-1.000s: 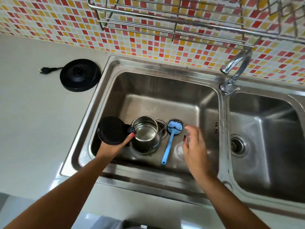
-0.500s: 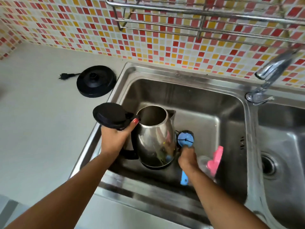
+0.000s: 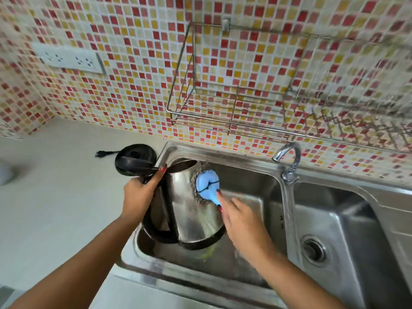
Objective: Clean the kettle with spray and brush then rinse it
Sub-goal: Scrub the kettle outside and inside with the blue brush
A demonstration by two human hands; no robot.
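A steel kettle with a black handle and its black lid flipped open is held tilted above the left sink basin. My left hand grips the kettle by its handle. My right hand holds a blue-handled brush with a wire scrubbing head. The brush head presses against the kettle's upper right side, near the rim. No spray bottle is in view.
The kettle's black base with its plug lies on the white counter left of the sink. A tap stands between the two basins; the right basin has a drain. A wire rack hangs on the tiled wall.
My left hand lifted the kettle out of the basin and tilted it. My right hand picked up the brush from the basin floor and brought its head against the kettle's side. The camera tilted up.
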